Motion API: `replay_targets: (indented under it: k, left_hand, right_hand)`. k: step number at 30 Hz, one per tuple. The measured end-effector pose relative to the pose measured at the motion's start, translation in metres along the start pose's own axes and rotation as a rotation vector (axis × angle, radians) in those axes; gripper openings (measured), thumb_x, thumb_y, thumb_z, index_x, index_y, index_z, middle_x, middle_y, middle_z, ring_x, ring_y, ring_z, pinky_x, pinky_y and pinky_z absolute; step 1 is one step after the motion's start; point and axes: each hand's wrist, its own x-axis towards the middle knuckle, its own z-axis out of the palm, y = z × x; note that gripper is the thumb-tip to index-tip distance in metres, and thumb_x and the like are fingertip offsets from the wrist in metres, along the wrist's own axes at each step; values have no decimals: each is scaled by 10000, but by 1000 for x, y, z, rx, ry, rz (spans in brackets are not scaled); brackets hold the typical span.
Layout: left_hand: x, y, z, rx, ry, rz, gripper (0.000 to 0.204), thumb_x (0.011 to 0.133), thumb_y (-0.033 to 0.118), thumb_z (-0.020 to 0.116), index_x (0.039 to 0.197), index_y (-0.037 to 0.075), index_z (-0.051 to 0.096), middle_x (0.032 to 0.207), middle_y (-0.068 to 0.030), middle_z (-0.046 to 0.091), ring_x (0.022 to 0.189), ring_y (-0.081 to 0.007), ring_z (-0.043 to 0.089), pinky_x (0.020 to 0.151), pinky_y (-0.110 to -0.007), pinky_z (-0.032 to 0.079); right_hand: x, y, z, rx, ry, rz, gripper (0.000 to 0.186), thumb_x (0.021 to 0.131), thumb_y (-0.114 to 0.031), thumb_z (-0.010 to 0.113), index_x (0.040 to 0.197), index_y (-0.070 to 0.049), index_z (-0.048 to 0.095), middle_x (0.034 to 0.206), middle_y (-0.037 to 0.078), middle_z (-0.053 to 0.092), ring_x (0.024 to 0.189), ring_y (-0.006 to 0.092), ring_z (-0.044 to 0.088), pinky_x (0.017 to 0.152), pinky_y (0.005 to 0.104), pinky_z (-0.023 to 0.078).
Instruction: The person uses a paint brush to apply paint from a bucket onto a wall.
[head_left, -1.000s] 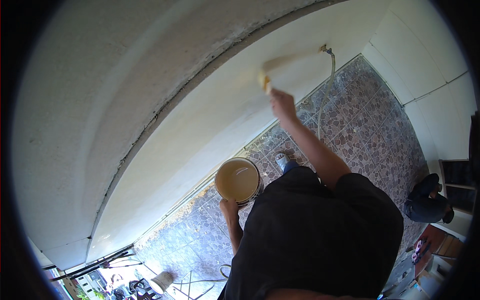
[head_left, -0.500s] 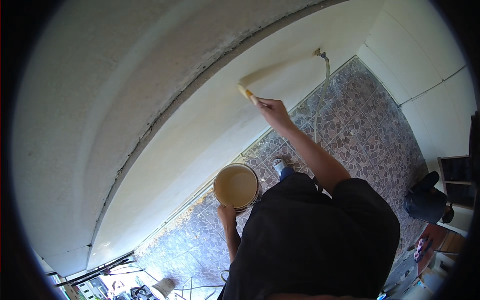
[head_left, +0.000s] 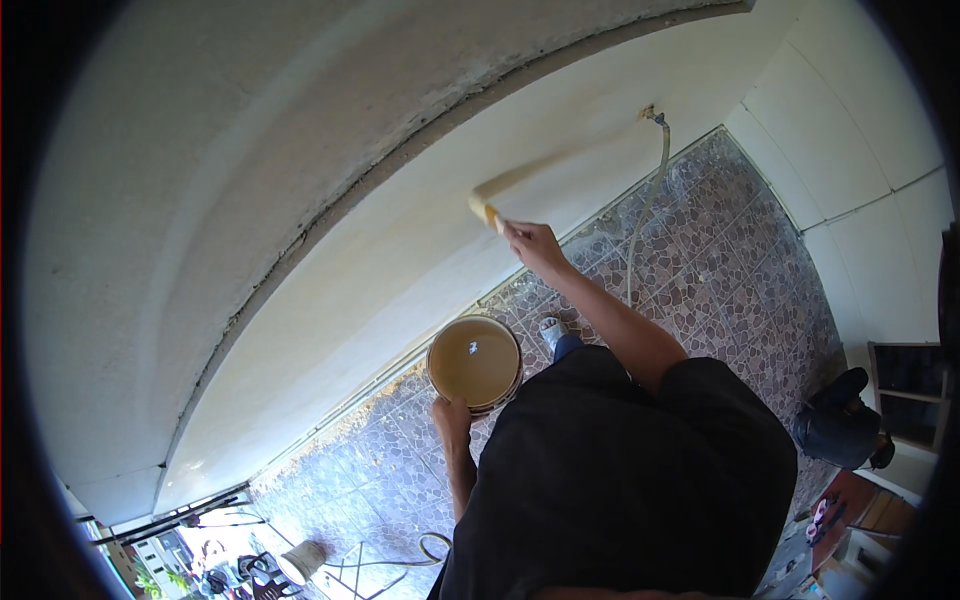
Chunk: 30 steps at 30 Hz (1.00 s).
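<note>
Right hand [head_left: 537, 247] outstretched, pinching yellow-and-cream paintbrush [head_left: 490, 214]; long axis diagonal, bristles [head_left: 476, 202] up-left. Left hand [head_left: 452, 416] grips round, tan-filled bucket [head_left: 515, 387].

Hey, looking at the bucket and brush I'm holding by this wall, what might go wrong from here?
Spill: the left hand holds the bucket at its near edge, so a knock might slop the liquid inside.

Drips: the brush in the right hand is up at the wall, and drops could land on the tiled floor.

Snag: the hose runs down behind the right forearm; a foot might catch it.
</note>
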Motion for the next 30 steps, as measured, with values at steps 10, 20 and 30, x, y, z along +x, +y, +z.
replay_targets:
  k: [10,20,30]
  left_hand:
    - [28,34,-8,157,-102,258,356,822,208,541,792,-135,631,744,-333,634,784,-436,672,701,-473,533]
    - [2,65,-25,176,-42,391,223,735,51,527,813,-154,573,812,-373,616,822,-481,644,752,-506,532]
    - [-3,57,-27,209,14,474,211,722,22,518,821,-158,567,799,-349,625,793,-474,647,731,-492,538]
  right_hand:
    - [-66,-99,-64,-477,-759,-101,300,897,-256,661,962,36,690,720,96,693,621,127,618,580,279,471]
    - [-116,-51,64,-1354,-872,-703,68,727,-82,655,765,-43,697,786,156,694,800,306,698,689,413,561]
    - [-117,-17,97,-1432,-854,-693,140,757,-121,646,864,-75,723,825,143,705,814,301,703,696,408,571]
